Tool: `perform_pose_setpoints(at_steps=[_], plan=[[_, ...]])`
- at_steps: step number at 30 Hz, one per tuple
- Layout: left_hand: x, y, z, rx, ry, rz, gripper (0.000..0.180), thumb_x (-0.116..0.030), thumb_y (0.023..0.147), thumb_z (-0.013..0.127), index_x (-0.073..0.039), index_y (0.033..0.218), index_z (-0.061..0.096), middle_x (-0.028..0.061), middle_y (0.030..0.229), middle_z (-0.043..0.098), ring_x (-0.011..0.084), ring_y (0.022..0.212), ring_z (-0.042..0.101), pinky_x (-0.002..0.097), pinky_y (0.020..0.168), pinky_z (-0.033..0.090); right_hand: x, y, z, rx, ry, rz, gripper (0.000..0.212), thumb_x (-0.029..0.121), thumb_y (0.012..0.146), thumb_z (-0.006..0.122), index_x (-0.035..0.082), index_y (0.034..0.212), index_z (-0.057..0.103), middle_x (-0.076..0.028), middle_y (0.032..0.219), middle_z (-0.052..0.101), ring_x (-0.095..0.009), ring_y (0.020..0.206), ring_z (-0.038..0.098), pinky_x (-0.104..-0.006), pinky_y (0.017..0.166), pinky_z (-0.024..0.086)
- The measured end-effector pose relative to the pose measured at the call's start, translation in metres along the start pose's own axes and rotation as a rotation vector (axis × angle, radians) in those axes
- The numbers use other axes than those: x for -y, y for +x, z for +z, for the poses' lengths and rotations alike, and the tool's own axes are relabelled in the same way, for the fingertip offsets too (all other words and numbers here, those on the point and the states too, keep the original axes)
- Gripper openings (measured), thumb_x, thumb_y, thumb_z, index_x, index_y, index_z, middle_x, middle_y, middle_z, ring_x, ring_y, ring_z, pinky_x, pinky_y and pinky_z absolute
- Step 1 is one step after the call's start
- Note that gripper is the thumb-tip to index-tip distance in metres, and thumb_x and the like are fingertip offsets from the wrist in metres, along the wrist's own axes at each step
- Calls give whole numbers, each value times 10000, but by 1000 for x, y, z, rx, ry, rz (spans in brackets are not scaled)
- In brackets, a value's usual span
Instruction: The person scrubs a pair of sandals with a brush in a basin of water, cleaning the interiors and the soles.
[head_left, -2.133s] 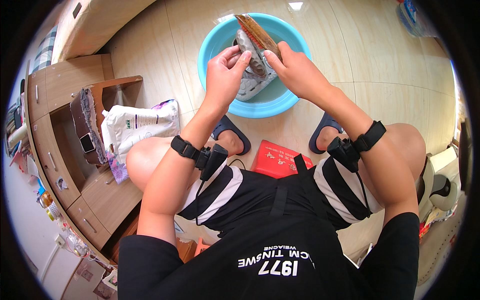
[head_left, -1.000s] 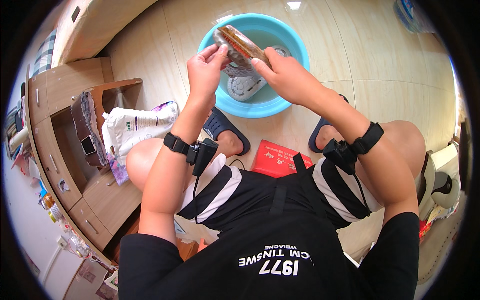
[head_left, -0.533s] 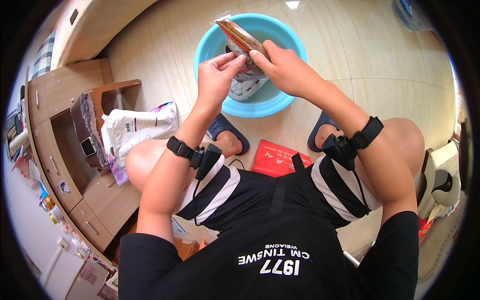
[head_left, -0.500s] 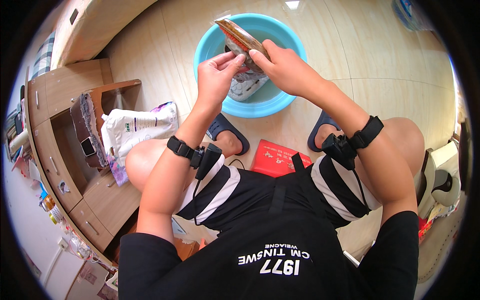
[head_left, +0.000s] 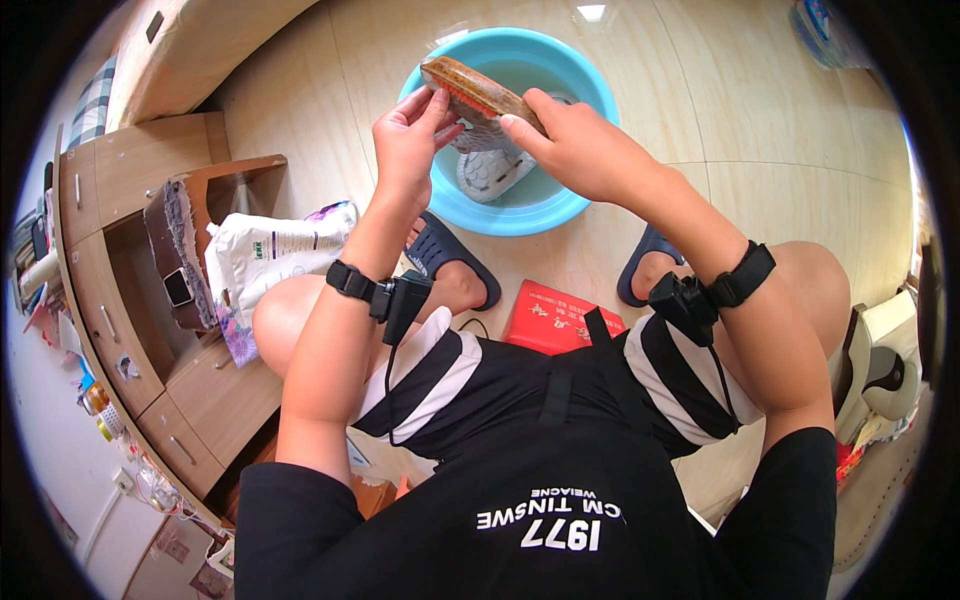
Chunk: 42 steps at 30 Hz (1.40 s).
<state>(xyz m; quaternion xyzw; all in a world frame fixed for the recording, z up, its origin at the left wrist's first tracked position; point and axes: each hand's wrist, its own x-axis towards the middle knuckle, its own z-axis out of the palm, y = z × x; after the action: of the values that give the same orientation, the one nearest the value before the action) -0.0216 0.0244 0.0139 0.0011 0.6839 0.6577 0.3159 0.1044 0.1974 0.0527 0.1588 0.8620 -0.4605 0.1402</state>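
Note:
Over the basin, my right hand [head_left: 585,145] is closed round a wooden scrubbing brush [head_left: 490,88] with red bristles. The bristles face down and left against a grey, mesh-like shoe [head_left: 478,132]. My left hand [head_left: 405,140] pinches the shoe's left side, with thumb and fingers close to the brush's far end. Brush and fingers hide much of this shoe. Below it, a pale grey-white shoe [head_left: 490,176] lies in the water of the light blue basin [head_left: 590,190]; I cannot tell whether the two grey parts are one shoe.
A red box [head_left: 550,315] lies on the floor between my feet in dark slippers [head_left: 455,258]. Left of me are a white bag [head_left: 270,245] and a wooden cabinet [head_left: 120,300]. Black straps with small devices [head_left: 690,300] sit on both forearms.
My left hand has shifted slightly left and its fingers have spread a little along the shoe. The brush has moved slightly left and down and lies flatter.

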Motion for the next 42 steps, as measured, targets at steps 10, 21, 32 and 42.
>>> perform_pose_setpoints(at_steps=[10,21,32,42], plan=[[11,-13,12,105,82,28,359,-187,1001,697,37,1281,671,104,1125,737,182,962,734,298,840,598,2,9,-14,-98,-120,-22,530,499,1024,506,0,1102,667,-235,886,719,-402,815,702,-475,748,553],[9,-12,15,117,149,94,374,-176,982,716,75,1255,669,139,1034,750,193,843,750,305,786,612,-3,10,-7,-255,-157,-72,448,471,1012,524,70,1078,711,-184,830,725,-389,768,697,-474,704,554],[7,-3,5,4,96,83,368,-218,1002,697,37,1265,662,108,1112,730,188,925,732,302,751,605,-1,10,-11,-176,-125,-89,462,467,1026,507,69,1134,715,-193,857,730,-383,799,703,-464,728,558],[19,22,-21,-144,-166,9,306,-241,1070,582,-22,1284,571,88,1179,663,192,1054,634,365,947,528,-18,2,6,-45,-205,-118,450,416,1067,474,41,1264,628,-234,915,710,-437,851,671,-490,781,537]])
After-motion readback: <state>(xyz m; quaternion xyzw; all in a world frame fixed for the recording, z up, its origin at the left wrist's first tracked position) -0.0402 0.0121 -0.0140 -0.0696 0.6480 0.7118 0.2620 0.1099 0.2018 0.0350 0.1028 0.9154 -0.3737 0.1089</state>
